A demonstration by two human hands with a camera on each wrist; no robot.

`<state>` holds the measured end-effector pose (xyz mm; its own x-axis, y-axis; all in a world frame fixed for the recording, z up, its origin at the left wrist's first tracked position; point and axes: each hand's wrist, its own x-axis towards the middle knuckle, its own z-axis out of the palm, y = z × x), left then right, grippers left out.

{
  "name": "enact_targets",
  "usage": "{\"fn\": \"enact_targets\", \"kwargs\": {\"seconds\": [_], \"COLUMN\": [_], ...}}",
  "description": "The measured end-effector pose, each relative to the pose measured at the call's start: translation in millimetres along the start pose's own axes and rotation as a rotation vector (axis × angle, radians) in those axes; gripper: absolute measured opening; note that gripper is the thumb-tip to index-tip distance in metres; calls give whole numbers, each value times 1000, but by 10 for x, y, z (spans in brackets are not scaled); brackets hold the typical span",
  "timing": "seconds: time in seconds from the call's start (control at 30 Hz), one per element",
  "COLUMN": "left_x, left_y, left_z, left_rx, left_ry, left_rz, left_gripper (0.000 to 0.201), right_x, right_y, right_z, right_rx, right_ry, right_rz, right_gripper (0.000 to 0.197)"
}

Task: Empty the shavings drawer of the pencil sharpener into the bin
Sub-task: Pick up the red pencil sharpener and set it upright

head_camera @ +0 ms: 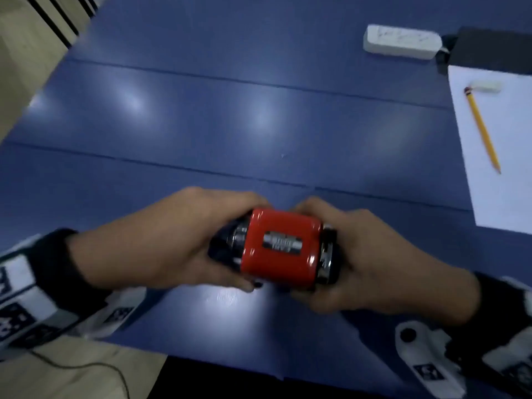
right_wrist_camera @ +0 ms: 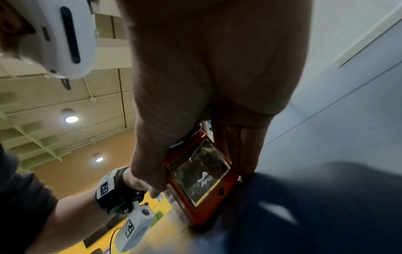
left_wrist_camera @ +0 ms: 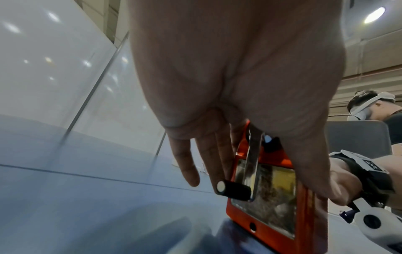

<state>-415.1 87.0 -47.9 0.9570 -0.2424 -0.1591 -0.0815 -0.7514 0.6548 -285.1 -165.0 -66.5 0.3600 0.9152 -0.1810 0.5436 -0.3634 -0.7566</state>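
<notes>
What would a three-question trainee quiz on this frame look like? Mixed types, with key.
1. True or false: the pencil sharpener stands untouched on the blue table.
2. Where does the yellow pencil lie? A) on the white paper B) in the sharpener C) in the left hand
3. Fill in: the crank handle shows in the ____ wrist view.

Key:
1. False; the left hand and right hand grip it at either end.
2. A
3. left; the crank handle hangs over the clear drawer window.
</notes>
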Motion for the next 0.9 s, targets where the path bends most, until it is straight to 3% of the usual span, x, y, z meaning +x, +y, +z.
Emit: {"fn": "enact_targets", "kwargs": {"seconds": [0.47, 0.6, 0.7, 0.73, 0.8, 0.9], "left_x": [-215, -457, -712, -773, -845, -812], "left_y": [172, 314, 443, 470, 513, 542], "left_z": [152, 260, 505, 601, 786, 981], "left_rx": [214, 272, 76, 18, -50, -48], "left_ry": [135, 353, 644, 659, 558, 414], "left_rz": [-111, -238, -330, -365, -415, -392], "left_gripper": [84, 94, 58, 49, 46, 83], "right_x": [-91, -150, -245, -289, -367, -437], "right_y": [-118, -142, -93, -67, -16, 25], "right_z": [92, 91, 92, 102, 156, 262], "right_rx": [-46, 4, 144, 167, 166, 160], "right_ry": [82, 82, 93, 96, 96, 115], "right_rz": [52, 53, 60, 62, 70, 78], "right_gripper": [64, 92, 108, 109, 109, 111]}}
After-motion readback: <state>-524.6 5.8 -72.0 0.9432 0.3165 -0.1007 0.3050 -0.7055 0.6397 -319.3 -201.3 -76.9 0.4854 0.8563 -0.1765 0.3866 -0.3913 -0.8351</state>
